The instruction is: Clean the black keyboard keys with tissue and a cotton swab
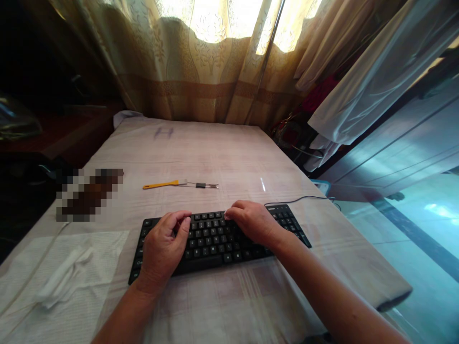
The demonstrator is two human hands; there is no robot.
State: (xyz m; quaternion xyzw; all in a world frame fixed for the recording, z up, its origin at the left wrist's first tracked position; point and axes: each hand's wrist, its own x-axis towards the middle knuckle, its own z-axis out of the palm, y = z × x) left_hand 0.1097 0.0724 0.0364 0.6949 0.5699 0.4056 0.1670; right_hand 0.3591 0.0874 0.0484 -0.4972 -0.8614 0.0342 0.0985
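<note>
Head view: black computer keyboard (208, 239) sits on the cloth-covered table (215, 148), left hand (163, 243) and right hand (253, 222) over it, fingers curled, can't tell if they're gripping anything. Pushing sideways could probably skid it on that cloth tbh.

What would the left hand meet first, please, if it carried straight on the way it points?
Beyond the keyboard, the left hand would probably meet the black-gripped wire tool first, though the hand's height above the table is unclear.
</note>
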